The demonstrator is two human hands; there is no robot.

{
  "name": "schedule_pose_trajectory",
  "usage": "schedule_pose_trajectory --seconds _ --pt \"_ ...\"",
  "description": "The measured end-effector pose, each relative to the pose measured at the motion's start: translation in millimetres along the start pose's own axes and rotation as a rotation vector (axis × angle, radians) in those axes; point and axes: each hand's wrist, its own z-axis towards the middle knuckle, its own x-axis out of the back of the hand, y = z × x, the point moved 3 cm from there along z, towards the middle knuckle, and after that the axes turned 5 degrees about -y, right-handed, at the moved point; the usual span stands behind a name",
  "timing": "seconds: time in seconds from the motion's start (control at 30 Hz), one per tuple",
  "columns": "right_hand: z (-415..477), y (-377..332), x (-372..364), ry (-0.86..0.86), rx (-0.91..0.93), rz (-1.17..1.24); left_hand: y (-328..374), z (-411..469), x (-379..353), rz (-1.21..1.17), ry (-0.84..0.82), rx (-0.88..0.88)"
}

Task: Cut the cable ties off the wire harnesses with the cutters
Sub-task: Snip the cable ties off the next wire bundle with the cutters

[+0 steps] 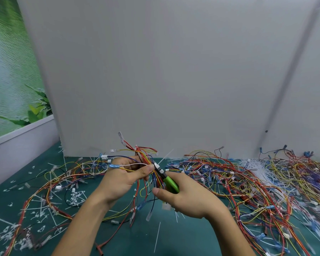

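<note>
My left hand (122,176) grips a wire harness (146,156) of red, yellow, blue and orange wires, held up above the green mat, thumb pressed near the bundle. A white cable tie (157,165) wraps the bundle just right of my thumb, its tail sticking up to the right. My right hand (185,194) holds green-handled cutters (169,182); their dark jaws point up-left and sit at the white tie. Whether the jaws are closed on the tie is hidden by wires.
A large heap of tangled harnesses (257,182) covers the mat's right side. More harnesses (59,183) and several cut white tie scraps (39,217) litter the left. A grey panel (164,71) stands behind. Bare green mat (183,241) lies between my forearms.
</note>
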Motion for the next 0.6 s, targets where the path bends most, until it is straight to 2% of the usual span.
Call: schedule_pose_trajectory --seconds 0.13,0.43,0.6 --pt "0.8 2.2 0.7 0.049 0.015 -0.006 1.8 -0.9 0.1 -0.017 0.000 0.000" --pt "1.1 1.1 -0.7 0.003 -0.009 0.072 0.3 -0.4 0.0 -0.012 0.012 0.018" --pt "4.3 4.9 -2.0 0.054 -0.004 0.081 1.3 -1.0 1.2 -0.016 0.002 0.015"
